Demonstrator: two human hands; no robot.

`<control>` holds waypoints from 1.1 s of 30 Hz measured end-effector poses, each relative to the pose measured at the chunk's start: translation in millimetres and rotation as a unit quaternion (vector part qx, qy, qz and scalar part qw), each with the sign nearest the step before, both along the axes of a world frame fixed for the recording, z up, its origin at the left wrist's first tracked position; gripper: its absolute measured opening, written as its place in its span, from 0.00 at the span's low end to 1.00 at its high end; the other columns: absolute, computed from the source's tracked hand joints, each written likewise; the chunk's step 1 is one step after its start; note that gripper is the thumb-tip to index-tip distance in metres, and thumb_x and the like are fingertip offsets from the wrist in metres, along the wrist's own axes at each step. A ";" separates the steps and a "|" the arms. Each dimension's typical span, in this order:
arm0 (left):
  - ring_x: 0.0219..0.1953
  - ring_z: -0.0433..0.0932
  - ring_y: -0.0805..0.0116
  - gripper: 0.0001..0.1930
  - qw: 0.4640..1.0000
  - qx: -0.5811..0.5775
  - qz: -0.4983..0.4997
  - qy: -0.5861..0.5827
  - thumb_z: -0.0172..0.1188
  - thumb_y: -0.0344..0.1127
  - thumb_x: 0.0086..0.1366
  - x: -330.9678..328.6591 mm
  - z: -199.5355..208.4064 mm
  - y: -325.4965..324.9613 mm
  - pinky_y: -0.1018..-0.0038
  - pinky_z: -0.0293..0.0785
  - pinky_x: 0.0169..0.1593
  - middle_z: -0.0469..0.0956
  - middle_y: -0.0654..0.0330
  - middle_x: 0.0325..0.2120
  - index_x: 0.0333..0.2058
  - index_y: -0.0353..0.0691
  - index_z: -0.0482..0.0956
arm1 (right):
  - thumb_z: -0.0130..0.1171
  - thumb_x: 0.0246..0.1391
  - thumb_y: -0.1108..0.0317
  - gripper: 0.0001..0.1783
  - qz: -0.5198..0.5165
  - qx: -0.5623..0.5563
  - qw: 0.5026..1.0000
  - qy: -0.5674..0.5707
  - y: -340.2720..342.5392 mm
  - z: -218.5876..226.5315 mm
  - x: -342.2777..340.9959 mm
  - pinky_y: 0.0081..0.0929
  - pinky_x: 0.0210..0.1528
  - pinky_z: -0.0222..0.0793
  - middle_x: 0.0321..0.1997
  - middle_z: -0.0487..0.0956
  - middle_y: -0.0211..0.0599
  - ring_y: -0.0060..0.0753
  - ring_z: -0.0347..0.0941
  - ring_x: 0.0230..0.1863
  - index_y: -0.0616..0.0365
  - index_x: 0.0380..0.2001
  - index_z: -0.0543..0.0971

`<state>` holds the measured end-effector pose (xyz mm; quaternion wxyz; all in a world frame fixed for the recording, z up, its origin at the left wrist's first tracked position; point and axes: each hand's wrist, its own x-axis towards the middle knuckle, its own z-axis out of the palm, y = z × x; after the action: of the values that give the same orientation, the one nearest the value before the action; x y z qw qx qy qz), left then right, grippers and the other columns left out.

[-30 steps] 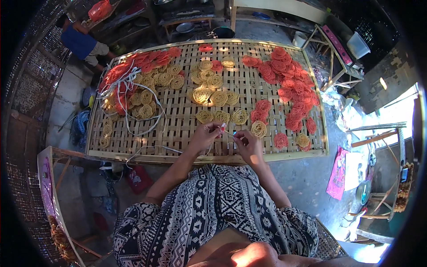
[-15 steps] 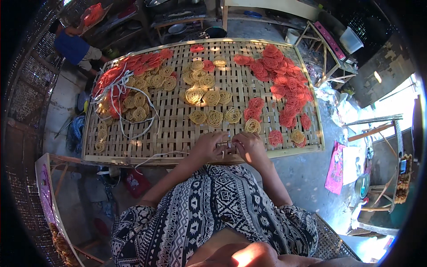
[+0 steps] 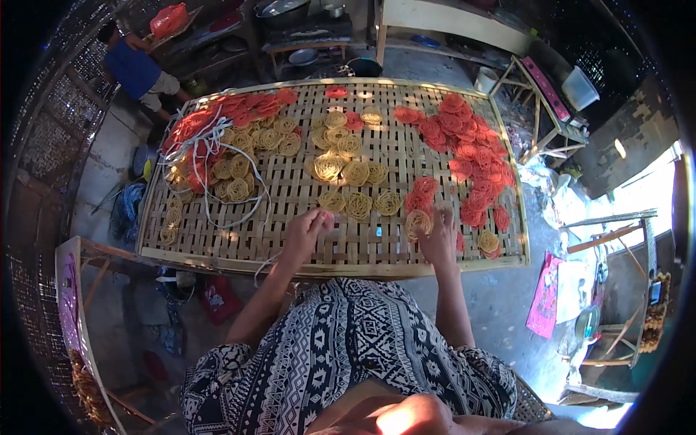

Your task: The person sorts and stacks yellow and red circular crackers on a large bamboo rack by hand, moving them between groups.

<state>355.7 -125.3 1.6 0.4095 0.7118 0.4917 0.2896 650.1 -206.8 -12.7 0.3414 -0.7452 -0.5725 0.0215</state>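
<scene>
Yellow rosette: on the woven surface [image 3: 293, 177], at the right hand's [image 3: 439, 235] fingers [image 3: 418, 225]
Handling: probably light, stiff and brittle; best held by the outer rim
Right hand: at the rosette's edge; whether gripping, cannot tell
Left hand [image 3: 307, 230]: fingers drawn together, blurred; contents unclear
Coral rosettes [image 3: 420, 193]: just beyond, crowding that side
White strings [image 3: 206, 138]: tangled over the left pile, could snag
</scene>
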 end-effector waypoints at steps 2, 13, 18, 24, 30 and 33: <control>0.33 0.78 0.61 0.12 1.000 0.004 -0.012 -0.013 0.45 0.35 0.70 5.1 1.7 -10.2 0.69 0.71 0.38 0.79 0.53 0.30 0.37 0.34 0.75 | 0.65 0.42 0.70 0.20 -0.029 -0.066 0.995 -0.070 -2.6 -13.1 7.7 0.45 0.53 0.62 0.46 0.71 0.45 0.53 0.66 0.51 0.59 0.41 0.76; 0.32 0.76 0.52 0.12 0.985 -0.039 -0.165 0.034 0.44 0.37 0.70 29.4 -23.2 -36.9 0.65 0.70 0.38 0.77 0.52 0.28 0.35 0.36 0.72 | 0.58 0.55 0.73 0.09 0.088 0.023 0.876 0.474 34.4 2.0 19.8 0.20 0.33 0.70 0.31 0.79 0.34 0.19 0.72 0.31 0.69 0.37 0.75; 0.30 0.76 0.58 0.12 0.981 -0.109 -0.160 0.022 0.44 0.36 0.69 27.2 -14.5 -34.8 0.66 0.70 0.38 0.76 0.53 0.27 0.34 0.35 0.73 | 0.57 0.55 0.73 0.09 0.071 0.030 0.878 0.473 47.4 14.2 3.1 0.17 0.34 0.69 0.31 0.78 0.32 0.16 0.71 0.30 0.68 0.37 0.75; 0.29 0.74 0.64 0.11 0.980 -0.117 -0.162 -0.005 0.44 0.35 0.69 18.1 -24.0 -35.1 0.70 0.70 0.37 0.75 0.56 0.26 0.33 0.34 0.71 | 0.58 0.55 0.72 0.09 0.043 0.057 0.884 0.462 56.5 13.4 -8.5 0.17 0.34 0.68 0.29 0.78 0.31 0.16 0.71 0.30 0.68 0.37 0.75; 0.25 0.73 0.71 0.13 0.977 -0.159 -0.125 -0.069 0.45 0.36 0.71 8.9 -12.7 -30.9 0.73 0.69 0.33 0.75 0.59 0.25 0.33 0.33 0.73 | 0.62 0.51 0.72 0.16 0.192 -0.031 0.944 0.267 61.0 4.1 -17.2 0.26 0.39 0.70 0.37 0.78 0.39 0.30 0.74 0.37 0.62 0.44 0.76; 0.25 0.71 0.75 0.13 0.965 -0.204 -0.139 -0.083 0.45 0.36 0.71 0.6 -30.2 -26.4 0.75 0.69 0.32 0.75 0.61 0.24 0.35 0.32 0.74 | 0.65 0.48 0.67 0.17 0.123 -0.002 0.989 -0.075 62.3 3.0 -27.6 0.32 0.42 0.71 0.49 0.73 0.48 0.42 0.73 0.46 0.59 0.42 0.78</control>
<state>356.3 -151.6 -28.6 0.6217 0.6477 0.4015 0.1812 622.6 -144.5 -9.7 0.2904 -0.6691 -0.6840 0.0086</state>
